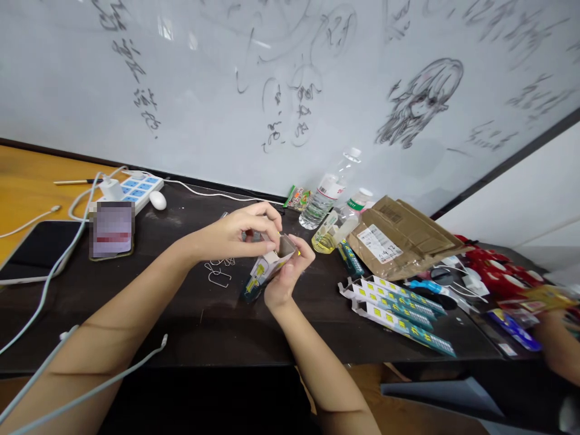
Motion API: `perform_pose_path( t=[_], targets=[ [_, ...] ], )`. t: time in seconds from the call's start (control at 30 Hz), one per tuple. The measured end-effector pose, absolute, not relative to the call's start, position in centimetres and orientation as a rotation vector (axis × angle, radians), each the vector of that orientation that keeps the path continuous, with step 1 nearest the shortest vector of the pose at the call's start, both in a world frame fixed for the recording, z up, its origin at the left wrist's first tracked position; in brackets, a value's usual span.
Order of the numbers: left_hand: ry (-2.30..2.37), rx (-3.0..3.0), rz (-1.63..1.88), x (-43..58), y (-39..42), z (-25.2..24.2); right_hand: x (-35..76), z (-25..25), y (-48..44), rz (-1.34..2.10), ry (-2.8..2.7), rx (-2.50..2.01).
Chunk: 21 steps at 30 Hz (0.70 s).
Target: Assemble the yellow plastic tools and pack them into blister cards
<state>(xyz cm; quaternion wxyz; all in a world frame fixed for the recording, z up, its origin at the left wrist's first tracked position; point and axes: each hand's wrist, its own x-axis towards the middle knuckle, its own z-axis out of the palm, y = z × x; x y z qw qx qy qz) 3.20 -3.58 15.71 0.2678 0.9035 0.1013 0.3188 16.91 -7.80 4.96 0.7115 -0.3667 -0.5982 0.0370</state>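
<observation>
A small printed cardboard box (263,272), white and teal with yellow marks, stands tilted over the dark table with its top end open. My right hand (287,278) is wrapped round its right side. At the open end, my left hand (254,229) has its thumb and fingers closed on the rim; whether anything small is between the fingertips is hidden. Bent metal wire pieces (220,275) lie on the table left of the box, partly behind my left hand. Several similar flat boxes (403,311) lie to the right, their end flaps open.
Two plastic bottles (319,202) and a brown parcel (394,241) stand behind on the right. A phone (112,229), a power strip (140,190), a white mouse (157,200) and cables are at the left. Another person's arm (562,344) is at the far right.
</observation>
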Motion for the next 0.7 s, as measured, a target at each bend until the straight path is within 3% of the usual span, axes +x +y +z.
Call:
perform_pose_path(
  t=[0.23, 0.7],
  targets=[
    [0.216, 2.423, 0.997, 3.21, -3.47, 15.47, 17.18, 5.19, -8.32, 0.068, -1.344, -0.863],
    [0.182, 2.5, 0.922, 3.01, -3.53, 15.45, 17.26, 5.65, -8.5, -0.048, -1.39, -0.719]
  ],
)
